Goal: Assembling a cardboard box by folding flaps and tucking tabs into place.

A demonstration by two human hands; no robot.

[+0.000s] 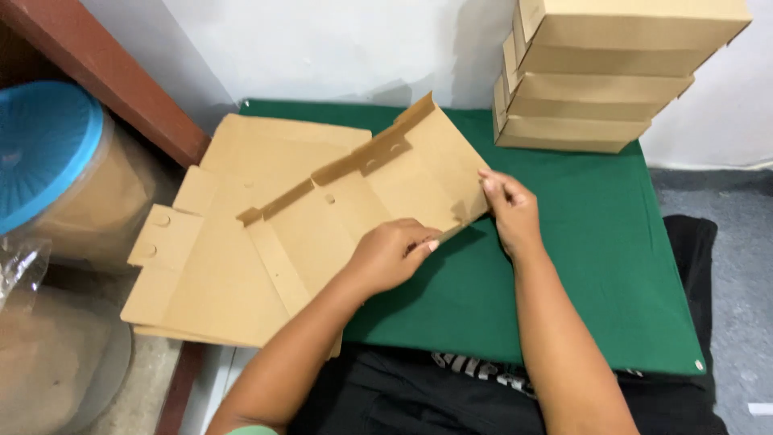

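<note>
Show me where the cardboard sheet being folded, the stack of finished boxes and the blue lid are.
cardboard sheet (354, 201), head view, middle panel.
stack of boxes (596, 80), head view, front side.
blue lid (40, 145), head view, top surface.

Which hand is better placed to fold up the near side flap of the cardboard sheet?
Probably the left hand: it already pinches the near edge of the flat cardboard box blank, while the right hand grips the right corner, steadying it.

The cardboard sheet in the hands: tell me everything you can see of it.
The cardboard sheet is a plain brown die-cut box blank, creased into panels, with slotted flaps and small round holes. It is partly folded, its far edge lifted and tilted. It lies over a stack of flat blanks at the left of the green mat. The left hand presses its near edge; the right hand pinches its right corner.
</note>
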